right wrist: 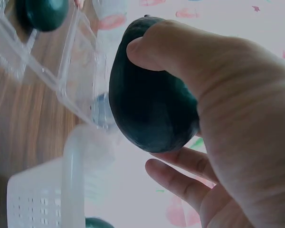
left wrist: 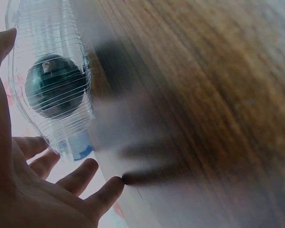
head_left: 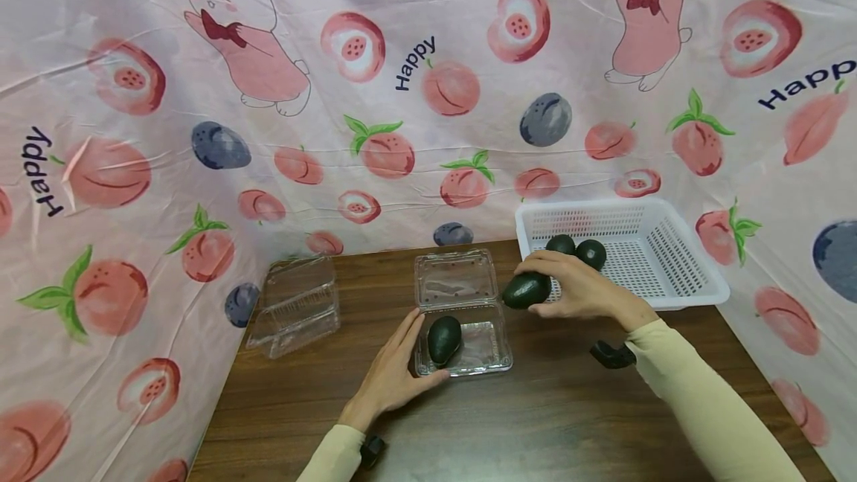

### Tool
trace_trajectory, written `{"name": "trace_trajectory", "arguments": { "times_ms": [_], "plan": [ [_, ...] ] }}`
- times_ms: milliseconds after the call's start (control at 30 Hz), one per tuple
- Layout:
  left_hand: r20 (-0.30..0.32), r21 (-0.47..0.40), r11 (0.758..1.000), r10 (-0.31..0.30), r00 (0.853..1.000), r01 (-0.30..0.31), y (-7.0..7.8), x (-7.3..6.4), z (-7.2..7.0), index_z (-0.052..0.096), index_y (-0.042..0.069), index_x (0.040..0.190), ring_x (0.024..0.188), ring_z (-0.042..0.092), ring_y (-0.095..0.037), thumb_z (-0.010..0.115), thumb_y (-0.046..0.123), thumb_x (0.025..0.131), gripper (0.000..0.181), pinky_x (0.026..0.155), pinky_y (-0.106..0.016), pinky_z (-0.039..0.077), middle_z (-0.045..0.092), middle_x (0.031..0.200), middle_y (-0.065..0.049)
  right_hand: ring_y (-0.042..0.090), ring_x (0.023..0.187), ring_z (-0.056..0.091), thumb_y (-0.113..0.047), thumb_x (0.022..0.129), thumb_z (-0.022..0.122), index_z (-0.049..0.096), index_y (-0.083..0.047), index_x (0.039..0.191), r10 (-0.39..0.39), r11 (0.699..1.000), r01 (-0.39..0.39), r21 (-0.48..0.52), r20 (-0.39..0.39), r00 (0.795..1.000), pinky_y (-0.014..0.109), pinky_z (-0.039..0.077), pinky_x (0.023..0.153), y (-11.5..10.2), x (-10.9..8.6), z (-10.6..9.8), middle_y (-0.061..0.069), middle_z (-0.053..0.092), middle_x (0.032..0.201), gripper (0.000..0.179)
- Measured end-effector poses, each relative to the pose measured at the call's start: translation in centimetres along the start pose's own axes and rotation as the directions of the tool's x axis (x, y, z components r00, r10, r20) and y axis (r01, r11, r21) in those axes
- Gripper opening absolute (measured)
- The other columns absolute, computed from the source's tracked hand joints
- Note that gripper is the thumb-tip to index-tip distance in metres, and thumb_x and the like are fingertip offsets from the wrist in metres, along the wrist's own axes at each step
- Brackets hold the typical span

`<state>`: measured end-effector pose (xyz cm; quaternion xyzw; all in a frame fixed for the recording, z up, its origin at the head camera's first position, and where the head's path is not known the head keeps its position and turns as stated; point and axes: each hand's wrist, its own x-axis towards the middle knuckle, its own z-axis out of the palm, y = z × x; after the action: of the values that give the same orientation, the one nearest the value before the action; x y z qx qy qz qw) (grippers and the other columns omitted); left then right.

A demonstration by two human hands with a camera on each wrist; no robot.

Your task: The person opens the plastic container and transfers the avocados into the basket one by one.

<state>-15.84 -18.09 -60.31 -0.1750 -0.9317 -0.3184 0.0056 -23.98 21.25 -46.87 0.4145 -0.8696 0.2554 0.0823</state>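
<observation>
A dark green avocado [head_left: 527, 291] is gripped between the thumb and fingers of my right hand [head_left: 581, 287], held up between the basket and the clear plastic clamshell box [head_left: 492, 341]. In the right wrist view the held avocado [right wrist: 152, 95] hangs above the basket's edge. Inside the clamshell's base lies another avocado [head_left: 445, 341], on the left side; the lid stands open toward the back. My left hand [head_left: 390, 378] rests at the box's left and front edges, fingers extended. In the left wrist view its fingers [left wrist: 80, 176] are spread beside the ribbed clear wall.
At the back right stands a white perforated basket [head_left: 689, 266] with two avocados [head_left: 591, 254] in it. A second clear clamshell [head_left: 297, 311] sits open on the left of the wooden table [head_left: 535, 422]. A fruit-printed cloth [head_left: 428, 132] hangs behind and at both sides.
</observation>
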Motion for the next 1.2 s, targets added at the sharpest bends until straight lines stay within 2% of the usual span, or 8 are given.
{"name": "trace_trajectory", "arguments": {
  "times_ms": [133, 233, 400, 533, 933, 1200],
  "plan": [
    [-0.002, -0.001, 1.000, 0.000, 1.000, 0.000, 0.0, 0.0, 0.0, 0.028, 0.016, 0.181, 0.170, 0.039, -0.040, 0.087, 0.070, 0.090, 0.122, 0.132, -0.068, 0.043, 0.022, 0.191, 0.000, 0.022, 0.117, 0.073, -0.017, 0.082, 0.100, 0.077, -0.014, 0.133, 0.027, 1.000, -0.027, -0.004, -0.016, 1.000, 0.049, 0.063, 0.099, 0.6, -0.6, -0.6, 0.006, 0.076, 0.133, 0.057],
    [-0.004, -0.003, 1.000, 0.004, 1.000, -0.004, 0.0, 0.0, 0.0, 0.029, 0.015, 0.181, 0.170, 0.039, -0.040, 0.087, 0.070, 0.089, 0.122, 0.132, -0.067, 0.043, 0.023, 0.191, -0.001, 0.020, 0.113, 0.072, -0.017, 0.080, 0.101, 0.077, -0.013, 0.132, 0.039, 0.999, -0.039, -0.004, -0.030, 0.999, 0.044, 0.063, 0.095, 0.9, -1.0, -1.0, 0.005, 0.076, 0.131, 0.058],
    [-0.009, 0.001, 1.000, 0.010, 1.000, -0.010, 0.0, 0.0, 0.0, 0.029, 0.014, 0.181, 0.170, 0.039, -0.040, 0.088, 0.069, 0.089, 0.122, 0.131, -0.067, 0.043, 0.024, 0.191, -0.002, 0.018, 0.108, 0.072, -0.015, 0.078, 0.102, 0.078, -0.011, 0.130, 0.010, 0.999, -0.012, -0.036, -0.065, 0.998, 0.039, 0.063, 0.091, 1.7, -1.4, -1.4, 0.004, 0.078, 0.126, 0.058],
    [-0.009, 0.001, 1.000, 0.009, 1.000, -0.009, 0.0, 0.0, 0.1, 0.029, 0.014, 0.181, 0.170, 0.040, -0.041, 0.087, 0.070, 0.089, 0.122, 0.131, -0.068, 0.044, 0.024, 0.191, -0.002, 0.021, 0.109, 0.073, -0.013, 0.076, 0.102, 0.078, -0.010, 0.129, -0.001, 0.998, -0.004, -0.057, -0.088, 0.996, 0.042, 0.063, 0.092, 2.3, -1.7, -1.8, 0.006, 0.078, 0.125, 0.058],
    [0.005, 0.002, 1.000, 0.000, 1.000, 0.000, 0.0, -0.1, 0.0, 0.028, 0.015, 0.181, 0.170, 0.039, -0.040, 0.086, 0.071, 0.090, 0.122, 0.132, -0.068, 0.042, 0.022, 0.191, -0.002, 0.029, 0.119, 0.074, -0.011, 0.078, 0.100, 0.077, -0.009, 0.131, 0.113, 0.992, -0.117, -0.052, -0.072, 0.991, 0.051, 0.063, 0.099, 3.4, -3.1, -3.5, 0.010, 0.079, 0.131, 0.058],
    [0.006, 0.004, 1.000, -0.001, 1.000, 0.001, -0.1, 0.0, 0.0, 0.027, 0.016, 0.181, 0.170, 0.039, -0.040, 0.085, 0.072, 0.090, 0.122, 0.131, -0.069, 0.043, 0.022, 0.191, -0.001, 0.026, 0.110, 0.073, -0.013, 0.078, 0.101, 0.077, -0.010, 0.130, 0.142, 0.988, -0.148, -0.047, -0.107, 0.984, 0.042, 0.064, 0.092, 4.7, -4.1, -4.6, 0.011, 0.080, 0.129, 0.058]
  ]
}}
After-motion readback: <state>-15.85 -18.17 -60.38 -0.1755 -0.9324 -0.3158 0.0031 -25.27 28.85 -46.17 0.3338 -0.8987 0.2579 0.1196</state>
